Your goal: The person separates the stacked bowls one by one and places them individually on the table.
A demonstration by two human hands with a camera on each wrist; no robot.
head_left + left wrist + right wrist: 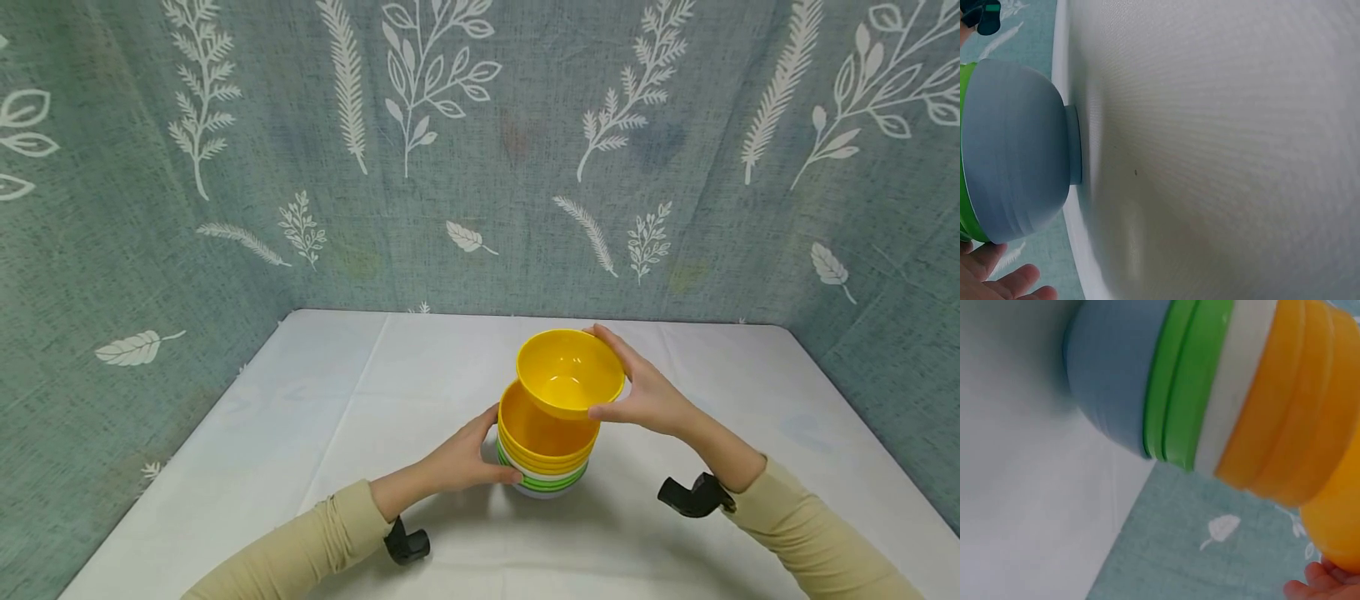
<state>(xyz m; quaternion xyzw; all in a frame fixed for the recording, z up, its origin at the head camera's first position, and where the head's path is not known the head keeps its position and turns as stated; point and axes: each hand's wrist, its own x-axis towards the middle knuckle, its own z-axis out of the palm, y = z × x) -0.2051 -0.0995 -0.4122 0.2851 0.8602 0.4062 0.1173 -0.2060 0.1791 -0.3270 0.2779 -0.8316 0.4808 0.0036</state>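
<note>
White cloth covers the worktop (420, 367), where my left hand (467, 458) curls round a nested stack of yellow, white, green and blue-grey bowls (549, 461) at nine o'clock. Above, toward one o'clock, the half-spread grip of my right hand (656, 398) pinches a round, glossy yellow bowl (566, 375), probably light, stiff, slippery plastic, best held at its rim. Left wrist view shows the stack's foot (1074, 144), hidden from the head view.

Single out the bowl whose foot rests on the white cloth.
The grey-blue bowl, lowest of all: its foot meets the white cloth, while the green bowls, white bowl and yellow bowls are all higher up.
</note>
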